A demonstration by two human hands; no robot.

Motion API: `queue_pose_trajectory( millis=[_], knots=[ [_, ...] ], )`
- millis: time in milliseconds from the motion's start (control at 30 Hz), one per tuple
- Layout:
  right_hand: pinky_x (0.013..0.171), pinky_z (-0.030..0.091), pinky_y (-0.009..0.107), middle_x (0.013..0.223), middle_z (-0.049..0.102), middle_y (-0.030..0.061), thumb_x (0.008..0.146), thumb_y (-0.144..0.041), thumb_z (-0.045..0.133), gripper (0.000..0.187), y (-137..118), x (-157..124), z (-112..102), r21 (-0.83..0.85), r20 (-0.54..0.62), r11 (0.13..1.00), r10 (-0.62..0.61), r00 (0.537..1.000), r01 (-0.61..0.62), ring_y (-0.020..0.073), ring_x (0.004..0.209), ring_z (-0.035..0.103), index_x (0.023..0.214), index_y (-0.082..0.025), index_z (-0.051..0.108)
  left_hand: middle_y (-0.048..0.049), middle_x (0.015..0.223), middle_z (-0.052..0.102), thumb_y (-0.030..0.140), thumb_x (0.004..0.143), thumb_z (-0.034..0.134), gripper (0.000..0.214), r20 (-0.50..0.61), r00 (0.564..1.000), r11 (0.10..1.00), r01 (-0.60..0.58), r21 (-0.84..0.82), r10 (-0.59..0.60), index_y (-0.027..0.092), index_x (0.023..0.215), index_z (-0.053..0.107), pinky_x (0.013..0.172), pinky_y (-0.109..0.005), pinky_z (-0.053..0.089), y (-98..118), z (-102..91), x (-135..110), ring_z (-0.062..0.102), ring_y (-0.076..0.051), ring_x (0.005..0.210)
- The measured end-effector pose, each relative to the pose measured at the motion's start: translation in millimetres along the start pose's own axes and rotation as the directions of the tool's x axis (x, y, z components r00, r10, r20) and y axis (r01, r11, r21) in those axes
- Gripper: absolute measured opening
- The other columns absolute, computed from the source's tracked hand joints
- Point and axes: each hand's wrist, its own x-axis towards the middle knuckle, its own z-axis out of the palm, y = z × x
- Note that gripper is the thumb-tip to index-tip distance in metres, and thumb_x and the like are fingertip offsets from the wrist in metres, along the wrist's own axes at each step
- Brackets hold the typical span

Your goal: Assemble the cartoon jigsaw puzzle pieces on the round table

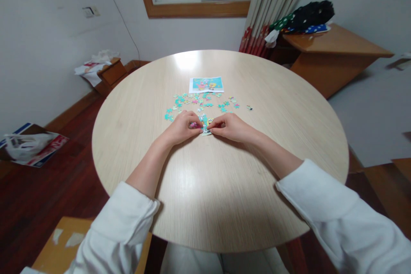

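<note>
A small joined patch of jigsaw puzzle (205, 131) lies on the round table between my hands, partly covered by fingers. My left hand (183, 129) is closed in a pinch on puzzle pieces at the patch's left edge, with a pink bit showing under the fingers. From the right, my right hand (230, 127) pinches a puzzle piece at the patch's lower right edge, thumb and index finger together. Just beyond the hands, several loose turquoise, yellow and pink puzzle pieces (180, 100) are scattered. Behind them lies a printed reference picture (207, 85) with cartoon figures.
The pale round wooden table (205, 197) fills the middle. A lone puzzle piece (249, 108) lies apart at the right. A wooden desk (337, 43) with heaped cloth (308, 16) stands back right. A wooden stool (61, 239) is at the lower left.
</note>
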Motion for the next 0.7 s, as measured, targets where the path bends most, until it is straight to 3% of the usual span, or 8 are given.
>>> queue_pose_trajectory(
  millis=[367, 700],
  knots=[
    [0.060, 0.041, 0.024, 0.068, 0.070, 0.0035, 0.074, -0.017, 0.061, 0.013, -8, -1, 4, -0.040, -0.052, 0.998, 0.045, 0.998, -0.047, 0.0122, 0.062, 0.058, 0.069, -0.014, 0.073, -0.0037, 0.087, 0.067, 0.015, 0.077, 0.068, 0.011, 0.039, 0.999, 0.999, -0.038, -0.013, 0.038, 0.022, 0.075, 0.075, 0.089, -0.037, 0.045, 2, 1.4, 0, 0.059, -0.017, 0.087],
    [0.060, 0.041, 0.023, 0.061, 0.064, -0.0004, 0.074, -0.016, 0.063, 0.010, -11, -1, 5, 0.003, -0.077, 0.996, 0.090, 0.993, -0.090, 0.0104, 0.057, 0.055, 0.080, -0.014, 0.071, -0.0038, 0.087, 0.067, 0.013, 0.078, 0.067, 0.012, 0.066, 0.998, 1.000, -0.022, -0.013, 0.023, 0.021, 0.076, 0.075, 0.089, -0.037, 0.044, 3, 0.7, 0, 0.058, -0.017, 0.086]
  ],
)
